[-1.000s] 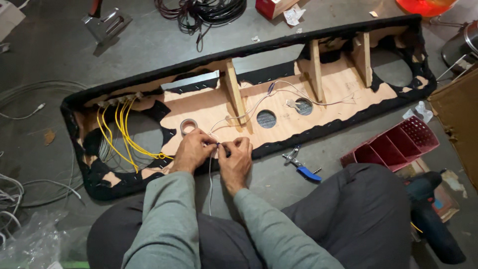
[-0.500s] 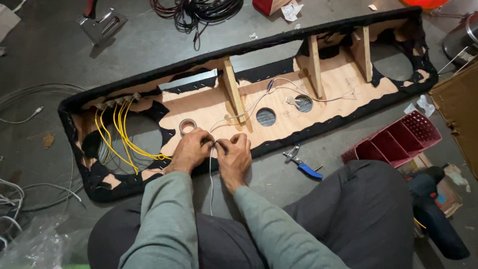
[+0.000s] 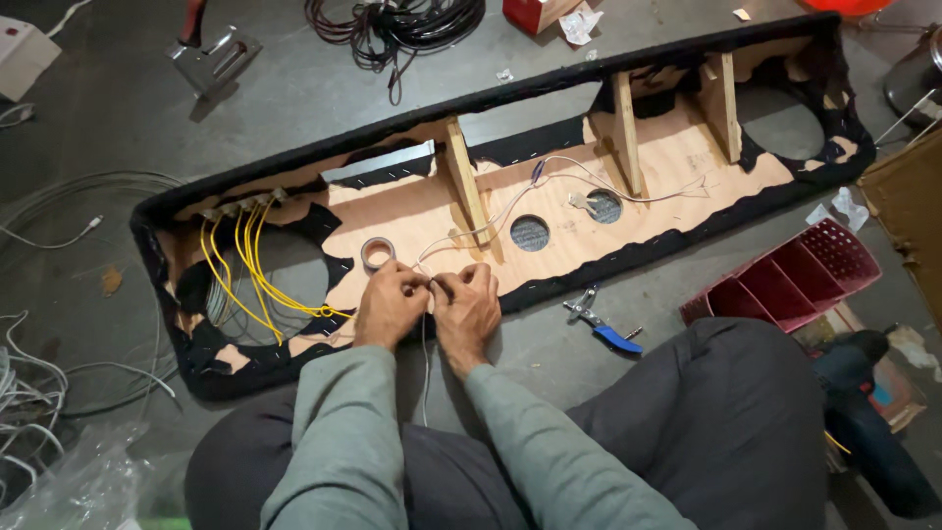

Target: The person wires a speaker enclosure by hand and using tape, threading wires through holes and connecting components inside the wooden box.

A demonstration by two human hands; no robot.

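Head view: person seated on the floor, both hands together over the near edge of a long wooden panel [image 3: 677, 162] with black fabric trim. Left hand [image 3: 391, 306] and right hand [image 3: 469, 309] almost touch, fingers pinched shut on a thin white wire [image 3: 491, 221] held between them; a strand of it hangs down from the hands toward the lap. The wire runs from the hands up across the panel, past a wooden rib, toward the far middle part. A tape roll [image 3: 378, 253] lies on the panel just beyond the left hand. Yellow wires [image 3: 245, 280] loop over the big round cutout at the panel's left end, near the left hand. Two small round holes sit mid-panel, beyond the right hand. Blue-handled pliers [image 3: 601, 324] lie on the floor just off the panel's near edge, to the right of the right hand. A red divided tray [image 3: 795, 280] sits further right on the floor, a dark blue drill [image 3: 863, 422] nearer than it. A black cable coil [image 3: 402, 25] lies beyond the panel's far edge.
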